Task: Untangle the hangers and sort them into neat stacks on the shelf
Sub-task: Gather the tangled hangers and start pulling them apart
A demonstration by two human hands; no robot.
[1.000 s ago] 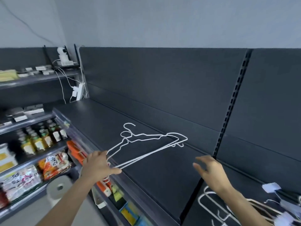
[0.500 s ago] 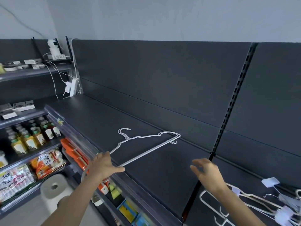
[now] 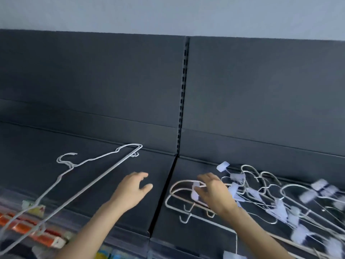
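Dark shelving (image 3: 93,81), pale wall (image 3: 168,14)

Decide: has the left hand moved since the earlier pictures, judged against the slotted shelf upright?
Yes. The left hand let go of the white wire hangers and shifted right, toward the upright.

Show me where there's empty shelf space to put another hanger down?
Bare dark shelf lies between the stacked white wire hangers and the black gap between shelf panels, around the left hand. Right of the gap it is crowded: the right hand sits in a tangle of clip hangers.

stacked hangers (image 3: 97,169) left on shelf (image 3: 112,212), tangled hangers (image 3: 261,195) right
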